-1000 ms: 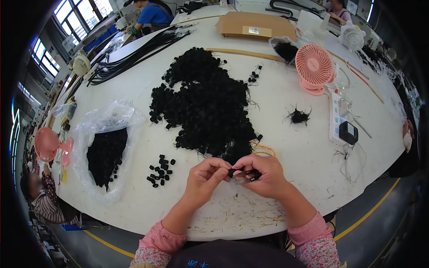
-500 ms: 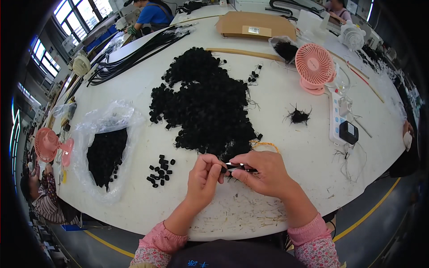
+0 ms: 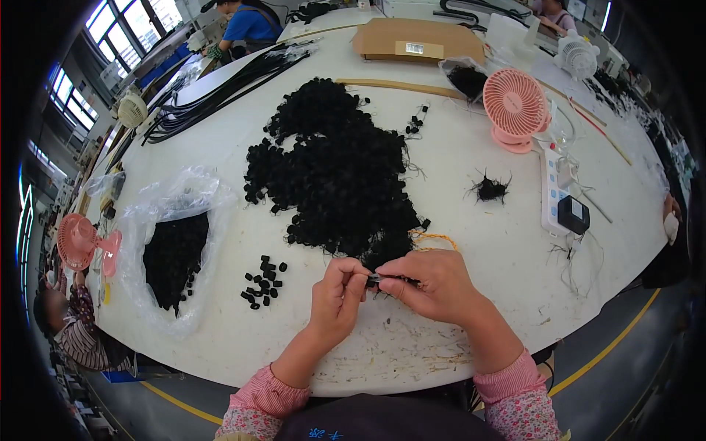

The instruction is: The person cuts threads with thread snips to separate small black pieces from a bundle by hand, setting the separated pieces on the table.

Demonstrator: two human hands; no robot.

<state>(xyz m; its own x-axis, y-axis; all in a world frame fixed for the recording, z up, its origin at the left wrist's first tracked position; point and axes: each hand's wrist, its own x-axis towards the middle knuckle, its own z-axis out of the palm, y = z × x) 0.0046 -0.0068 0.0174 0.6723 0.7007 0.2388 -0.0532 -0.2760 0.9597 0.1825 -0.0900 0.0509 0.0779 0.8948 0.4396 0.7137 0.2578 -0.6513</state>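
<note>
At the near edge of a big black pile (image 3: pixel 338 173) of small fabric loops with thread ends, my two hands meet. My left hand (image 3: pixel 337 298) is closed in a pinch on a small black fabric loop, mostly hidden by the fingers. In my right hand (image 3: pixel 435 285) is a pair of thread snips (image 3: pixel 376 278), its metal tips against the loop. An orange cord (image 3: pixel 440 237) lies just beyond the right hand. Left of my left hand, several trimmed-looking black loops (image 3: pixel 263 282) lie loose on the white table (image 3: pixel 397 353).
A clear plastic bag (image 3: pixel 134 250) of black pieces lies at left. Thread scraps (image 3: pixel 489 189), a pink fan (image 3: pixel 516 106) and a power strip (image 3: pixel 551 195) stand right. Farther back are a cardboard box (image 3: pixel 419 40) and black strips (image 3: pixel 220 92). Other people sit around the table.
The snips' blades have come closer together at the loop, and my left fingers have shifted slightly. The pile and loose loops look the same.
</note>
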